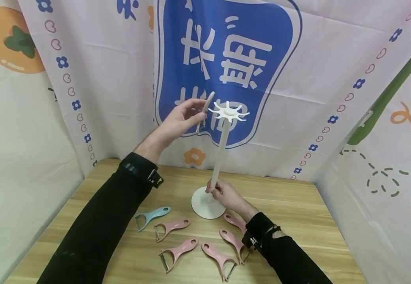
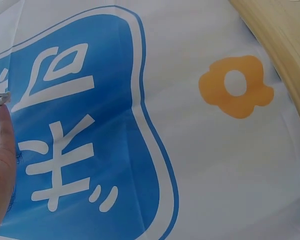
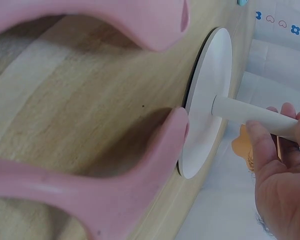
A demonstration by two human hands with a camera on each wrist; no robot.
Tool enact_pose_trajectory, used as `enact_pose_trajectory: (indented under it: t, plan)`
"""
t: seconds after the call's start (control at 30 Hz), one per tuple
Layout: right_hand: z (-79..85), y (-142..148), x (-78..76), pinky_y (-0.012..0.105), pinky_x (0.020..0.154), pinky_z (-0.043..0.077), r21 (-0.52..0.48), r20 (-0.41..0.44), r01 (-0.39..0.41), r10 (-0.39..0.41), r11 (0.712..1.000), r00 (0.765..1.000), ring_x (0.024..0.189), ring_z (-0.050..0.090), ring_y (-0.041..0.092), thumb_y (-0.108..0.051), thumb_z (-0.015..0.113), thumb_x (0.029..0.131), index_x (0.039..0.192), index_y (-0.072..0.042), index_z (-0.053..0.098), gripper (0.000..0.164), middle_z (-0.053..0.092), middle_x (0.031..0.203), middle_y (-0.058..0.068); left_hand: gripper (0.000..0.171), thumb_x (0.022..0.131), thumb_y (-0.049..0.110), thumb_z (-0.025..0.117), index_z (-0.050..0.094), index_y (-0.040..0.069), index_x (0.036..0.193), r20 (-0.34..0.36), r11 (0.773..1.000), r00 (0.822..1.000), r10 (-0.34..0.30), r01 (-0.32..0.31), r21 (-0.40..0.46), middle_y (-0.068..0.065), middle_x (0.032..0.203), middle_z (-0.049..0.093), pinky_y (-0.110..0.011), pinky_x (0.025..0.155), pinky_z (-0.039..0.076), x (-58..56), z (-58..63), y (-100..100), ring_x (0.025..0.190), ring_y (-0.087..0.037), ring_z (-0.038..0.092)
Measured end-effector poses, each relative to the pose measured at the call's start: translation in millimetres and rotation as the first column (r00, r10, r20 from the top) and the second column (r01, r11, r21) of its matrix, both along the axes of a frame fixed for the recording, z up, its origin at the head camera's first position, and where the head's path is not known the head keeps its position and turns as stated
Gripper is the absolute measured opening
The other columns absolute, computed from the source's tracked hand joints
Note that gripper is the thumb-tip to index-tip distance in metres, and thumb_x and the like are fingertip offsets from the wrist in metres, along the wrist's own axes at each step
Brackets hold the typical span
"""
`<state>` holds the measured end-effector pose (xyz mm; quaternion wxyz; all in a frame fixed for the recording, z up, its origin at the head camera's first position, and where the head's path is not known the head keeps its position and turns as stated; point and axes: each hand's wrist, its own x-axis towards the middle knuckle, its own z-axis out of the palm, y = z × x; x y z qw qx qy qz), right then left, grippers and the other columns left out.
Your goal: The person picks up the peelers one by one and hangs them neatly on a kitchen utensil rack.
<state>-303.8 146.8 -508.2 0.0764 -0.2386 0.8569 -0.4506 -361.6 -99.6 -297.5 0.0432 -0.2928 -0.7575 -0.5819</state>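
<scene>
My left hand [image 1: 178, 120] pinches a pale grey-white peeler [image 1: 209, 101] between thumb and fingers, close to the left side of the white hook ring on top of a stand [image 1: 230, 112]. The peeler's handle end points up and its blade end hangs lower, partly behind the fingers. Only a sliver of it shows in the left wrist view, at the fingertips. Low on the stand's pole, just above the round white base [image 1: 205, 205], my right hand [image 1: 229, 195] grips with curled fingers. No peeler is visible on the hooks.
On the wooden table [image 1: 283, 221] lie a light blue peeler [image 1: 155, 213] and several pink peelers [image 1: 185, 246], in front of the base and by the right forearm. A printed cloth [image 1: 297, 79] hangs behind the table, with cloth walls at both sides.
</scene>
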Motion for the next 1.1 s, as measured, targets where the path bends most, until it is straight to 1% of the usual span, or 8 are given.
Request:
enact_pose_trajectory:
  t: [0.13,0.23,0.47,0.7,0.83,0.93,1.07,1.1]
  plan:
    - [-0.2,0.4,0.3,0.034,0.073,0.052,0.001,0.0,-0.001,0.001,1.0,1.0,0.088,0.059,0.02,-0.013,0.055,0.107,0.109,-0.012,0.064,0.009,0.068,0.11,0.02,0.051,0.102,0.034,0.067,0.051,0.021,0.148,-0.002,1.0,1.0,-0.006,0.006,0.0,-0.006,0.132,0.057,-0.049,0.105,0.05,1.4,0.4,2.3,0.118,-0.032,0.06]
    - [-0.3,0.8,0.9,0.034,0.073,0.051,0.0,0.002,0.003,-0.003,1.0,1.0,0.088,0.058,0.02,-0.014,0.056,0.107,0.108,-0.013,0.064,0.009,0.069,0.11,0.019,0.05,0.101,0.034,0.067,0.052,0.022,0.148,-0.001,1.0,1.0,-0.011,0.011,-0.004,-0.007,0.131,0.057,-0.051,0.106,0.049,3.7,0.7,3.4,0.12,-0.035,0.059]
    - [-0.5,1.2,1.6,0.034,0.073,0.051,-0.011,0.007,0.001,-0.001,1.0,1.0,0.088,0.059,0.02,-0.014,0.055,0.107,0.108,-0.013,0.065,0.01,0.068,0.11,0.018,0.052,0.101,0.037,0.067,0.052,0.023,0.148,-0.008,1.0,1.0,-0.014,0.014,-0.022,-0.002,0.131,0.057,-0.046,0.102,0.052,6.7,-1.6,4.3,0.116,-0.027,0.06]
    - [1.3,1.2,1.3,0.033,0.073,0.051,-0.005,0.0,-0.004,0.004,1.0,1.0,0.088,0.059,0.02,-0.014,0.055,0.107,0.11,-0.012,0.064,0.01,0.069,0.111,0.021,0.051,0.101,0.037,0.066,0.052,0.024,0.148,0.006,0.999,1.0,-0.03,0.03,-0.027,-0.004,0.136,0.058,-0.051,0.104,0.052,7.0,-4.8,4.1,0.116,-0.021,0.06]
    - [0.5,1.4,0.5,0.033,0.071,0.051,-0.007,-0.004,-0.01,0.01,1.0,1.0,0.087,0.058,0.02,-0.014,0.055,0.107,0.11,-0.011,0.064,0.01,0.068,0.111,0.022,0.05,0.102,0.035,0.065,0.051,0.023,0.149,0.017,0.998,0.999,-0.049,0.05,-0.027,-0.005,0.137,0.059,-0.049,0.106,0.051,6.8,-6.6,4.3,0.12,-0.019,0.059]
    - [-0.5,1.5,0.3,0.034,0.073,0.052,-0.007,-0.013,-0.009,0.009,1.0,1.0,0.09,0.06,0.021,-0.013,0.056,0.107,0.109,-0.012,0.064,0.009,0.069,0.11,0.018,0.05,0.102,0.035,0.064,0.05,0.023,0.149,0.028,0.997,0.997,-0.07,0.071,-0.027,-0.005,0.139,0.059,-0.049,0.107,0.05,7.6,-8.4,4.4,0.123,-0.018,0.058]
    - [-1.3,1.5,0.5,0.035,0.076,0.053,-0.004,-0.026,-0.007,0.007,1.0,1.0,0.096,0.063,0.023,-0.012,0.056,0.106,0.109,-0.014,0.064,0.008,0.071,0.107,0.007,0.05,0.103,0.034,0.064,0.05,0.021,0.149,0.037,0.995,0.995,-0.098,0.098,-0.02,-0.007,0.139,0.059,-0.054,0.109,0.048,8.3,-11.4,5.2,0.124,-0.019,0.058]
    - [-1.4,1.6,0.5,0.035,0.076,0.053,-0.005,-0.027,-0.007,0.007,1.0,1.0,0.097,0.063,0.023,-0.012,0.057,0.106,0.109,-0.014,0.064,0.008,0.07,0.106,0.005,0.05,0.102,0.034,0.065,0.051,0.021,0.149,0.037,0.994,0.994,-0.104,0.105,-0.015,-0.009,0.138,0.059,-0.056,0.109,0.047,8.3,-12.3,5.6,0.124,-0.021,0.058]
